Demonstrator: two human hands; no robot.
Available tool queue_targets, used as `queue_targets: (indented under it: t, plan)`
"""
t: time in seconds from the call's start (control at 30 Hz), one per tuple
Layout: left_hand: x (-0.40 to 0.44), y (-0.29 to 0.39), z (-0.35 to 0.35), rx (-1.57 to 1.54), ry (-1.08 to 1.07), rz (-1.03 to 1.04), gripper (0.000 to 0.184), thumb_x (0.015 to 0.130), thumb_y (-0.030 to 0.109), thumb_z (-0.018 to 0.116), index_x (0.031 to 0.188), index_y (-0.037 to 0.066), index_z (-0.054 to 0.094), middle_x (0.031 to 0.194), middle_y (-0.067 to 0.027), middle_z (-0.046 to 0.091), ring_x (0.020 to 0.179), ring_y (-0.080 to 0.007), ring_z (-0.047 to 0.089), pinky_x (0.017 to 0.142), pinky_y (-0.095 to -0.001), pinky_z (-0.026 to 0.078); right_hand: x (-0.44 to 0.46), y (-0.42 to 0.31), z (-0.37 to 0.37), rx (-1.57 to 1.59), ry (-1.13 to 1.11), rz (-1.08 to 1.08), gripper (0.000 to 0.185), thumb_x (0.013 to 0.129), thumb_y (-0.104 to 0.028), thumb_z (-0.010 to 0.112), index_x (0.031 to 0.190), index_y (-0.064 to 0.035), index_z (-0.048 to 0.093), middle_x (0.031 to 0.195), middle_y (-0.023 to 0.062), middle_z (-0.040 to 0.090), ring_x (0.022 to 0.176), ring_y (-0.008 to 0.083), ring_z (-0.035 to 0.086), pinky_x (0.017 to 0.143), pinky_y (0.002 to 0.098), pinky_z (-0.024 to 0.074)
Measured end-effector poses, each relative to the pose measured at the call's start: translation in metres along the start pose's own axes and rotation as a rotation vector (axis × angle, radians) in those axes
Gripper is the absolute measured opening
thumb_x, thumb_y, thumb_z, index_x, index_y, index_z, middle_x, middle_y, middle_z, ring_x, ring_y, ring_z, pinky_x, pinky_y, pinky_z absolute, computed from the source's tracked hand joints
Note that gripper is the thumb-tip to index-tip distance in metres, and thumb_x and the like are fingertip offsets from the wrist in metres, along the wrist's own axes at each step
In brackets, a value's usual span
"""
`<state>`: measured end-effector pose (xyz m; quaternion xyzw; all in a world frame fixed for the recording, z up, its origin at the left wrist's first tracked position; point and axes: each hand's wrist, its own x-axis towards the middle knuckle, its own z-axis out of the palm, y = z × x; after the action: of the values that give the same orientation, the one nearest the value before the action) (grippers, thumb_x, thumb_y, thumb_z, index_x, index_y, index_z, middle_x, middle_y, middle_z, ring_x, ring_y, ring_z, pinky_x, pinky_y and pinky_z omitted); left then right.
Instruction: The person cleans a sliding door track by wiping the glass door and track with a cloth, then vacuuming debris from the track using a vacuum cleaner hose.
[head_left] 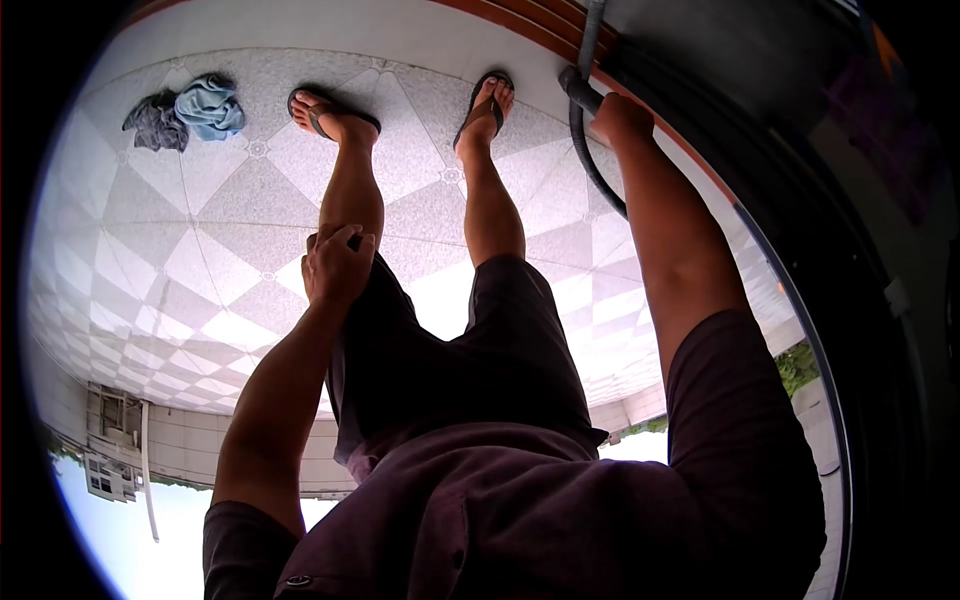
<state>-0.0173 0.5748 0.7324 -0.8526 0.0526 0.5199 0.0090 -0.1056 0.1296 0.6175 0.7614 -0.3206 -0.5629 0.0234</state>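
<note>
My right hand (pixel 622 118) is closed around the dark handle end of a vacuum hose (pixel 583 92), beside the reddish-brown sill at upper right. From there the ribbed hose curves down behind my forearm, and a grey tube runs up to the frame's top edge. My left hand (pixel 338 262) rests against my left leg just below the knee. Its fingers are loosely bent and partly apart, with nothing visible in them.
Two crumpled cloths lie on the tiled floor at upper left, one grey (pixel 158 122) and one light blue (pixel 210 107). My feet in flip-flops (pixel 335 115) stand apart on the tiles. A dark car-like body with an open edge (pixel 800 290) borders the right side.
</note>
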Motion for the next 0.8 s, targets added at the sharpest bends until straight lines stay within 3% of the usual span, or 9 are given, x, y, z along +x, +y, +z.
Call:
queue_targets:
  t: [0.17, 0.27, 0.47, 0.8]
  plan:
    - [0.002, -0.005, 0.003, -0.005, 0.001, 0.0, 0.037, 0.092, 0.04, 0.071, 0.117, 0.014, 0.077, 0.134, -0.0008, 0.066, 0.129, -0.0269, 0.056, 0.111, -0.0423, 0.045, 0.004, -0.026, -0.013, 0.069, -0.019, 0.016, 0.032, 0.092, -0.032, 0.074, 0.113, -0.0084, 0.075, 0.11, 0.0136, 0.077, 0.1, 0.0295, 0.075, 0.08, 0.039, 0.0587]
    - [0.003, -0.006, 0.004, -0.013, 0.003, 0.0, 0.037, 0.091, 0.04, 0.071, 0.118, 0.015, 0.077, 0.134, -0.0006, 0.066, 0.129, -0.0268, 0.057, 0.111, -0.0424, 0.045, 0.004, -0.041, -0.016, 0.085, 0.011, -0.002, 0.026, 0.093, -0.022, 0.07, 0.116, -0.0111, 0.075, 0.106, 0.0112, 0.078, 0.1, 0.0284, 0.076, 0.078, 0.0406, 0.059]
    - [0.003, -0.01, -0.003, -0.043, -0.004, -0.003, 0.037, 0.091, 0.04, 0.071, 0.118, 0.015, 0.077, 0.135, -0.0008, 0.066, 0.129, -0.0269, 0.056, 0.111, -0.0425, 0.045, -0.005, -0.058, -0.031, 0.177, 0.024, -0.042, 0.029, 0.09, -0.021, 0.07, 0.116, -0.0087, 0.075, 0.111, 0.0142, 0.076, 0.101, 0.0294, 0.076, 0.078, 0.0426, 0.0585]
    - [0.006, -0.022, -0.011, -0.092, -0.007, 0.024, 0.038, 0.092, 0.039, 0.069, 0.119, 0.014, 0.077, 0.135, -0.0032, 0.066, 0.129, -0.0293, 0.056, 0.112, -0.0438, 0.044, -0.02, -0.089, -0.035, 0.197, 0.044, -0.056, 0.031, 0.091, -0.025, 0.071, 0.117, -0.0063, 0.074, 0.111, 0.0152, 0.077, 0.099, 0.0306, 0.076, 0.079, 0.0428, 0.0589]
